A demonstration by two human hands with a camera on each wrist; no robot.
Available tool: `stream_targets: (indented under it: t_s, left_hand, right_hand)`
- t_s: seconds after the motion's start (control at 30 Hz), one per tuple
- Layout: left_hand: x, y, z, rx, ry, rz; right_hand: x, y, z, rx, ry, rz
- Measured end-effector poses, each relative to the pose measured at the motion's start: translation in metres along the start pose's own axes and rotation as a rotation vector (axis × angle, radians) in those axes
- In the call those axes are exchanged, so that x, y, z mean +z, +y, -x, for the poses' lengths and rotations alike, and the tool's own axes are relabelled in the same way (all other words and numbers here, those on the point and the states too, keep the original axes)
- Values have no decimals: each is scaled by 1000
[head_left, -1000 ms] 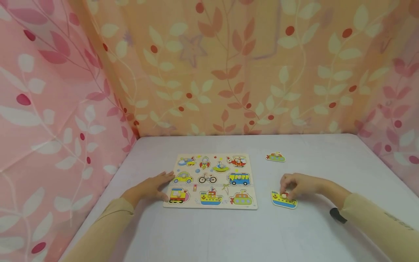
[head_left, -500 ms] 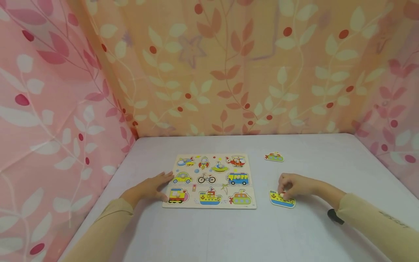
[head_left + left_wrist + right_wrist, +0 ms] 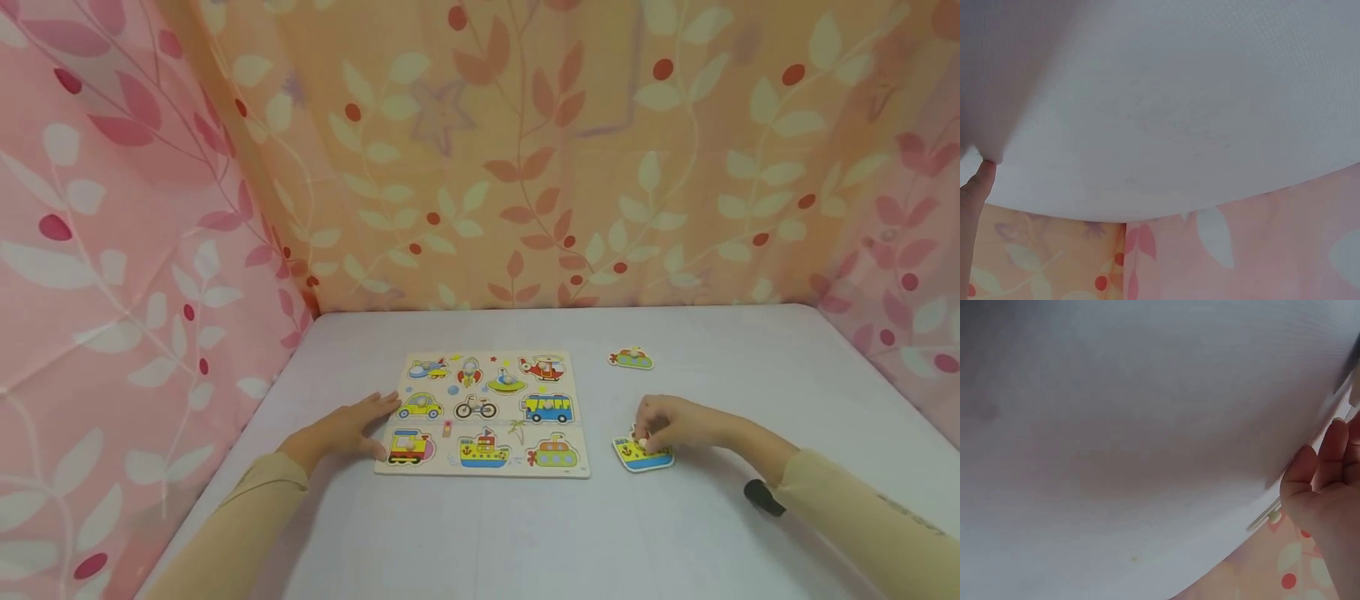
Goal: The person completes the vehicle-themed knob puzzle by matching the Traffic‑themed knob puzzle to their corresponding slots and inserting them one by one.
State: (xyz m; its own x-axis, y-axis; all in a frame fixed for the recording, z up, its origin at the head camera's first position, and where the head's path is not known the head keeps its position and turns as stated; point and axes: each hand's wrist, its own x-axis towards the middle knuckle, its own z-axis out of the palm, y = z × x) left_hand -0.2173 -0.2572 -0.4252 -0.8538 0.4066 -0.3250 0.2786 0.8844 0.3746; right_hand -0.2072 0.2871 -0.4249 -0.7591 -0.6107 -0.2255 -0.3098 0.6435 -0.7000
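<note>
In the head view a wooden knob puzzle board (image 3: 480,468) lies on the white table. My left hand (image 3: 345,429) rests at its left edge, fingers relaxed and touching the rim. Right of the board, my right hand (image 3: 678,422) pinches the knob of a yellow and blue boat puzzle piece (image 3: 645,457), partly hidden by the fingers. Farther back lies a green submarine puzzle piece (image 3: 632,359) with a knob. The left wrist view catches one finger (image 3: 985,181); the right wrist view has the right hand (image 3: 1329,481) at its edge, without the boat piece showing clearly.
Knobbed pieces such as a train (image 3: 408,447), a car (image 3: 420,406) and a bus (image 3: 547,408) sit in the board. Its lower row also shows boat and submarine pictures without knobs. Floral curtains (image 3: 525,167) enclose the back and sides. A black object (image 3: 763,497) is under the right wrist.
The boat piece has turned counterclockwise and shifted slightly left in my right hand's pinch. My left hand, the board and the submarine piece stay where they were.
</note>
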Motion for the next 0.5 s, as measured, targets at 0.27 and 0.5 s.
stream_targets:
  t_s: [0.27, 0.5]
  left_hand:
    - [0, 0, 0, 2, -2, 2]
    - [0, -1, -2, 12, -2, -4]
  right_hand:
    - [-3, -18, -6, -5, 11, -32]
    - [-1, -33, -15, 5, 33, -46]
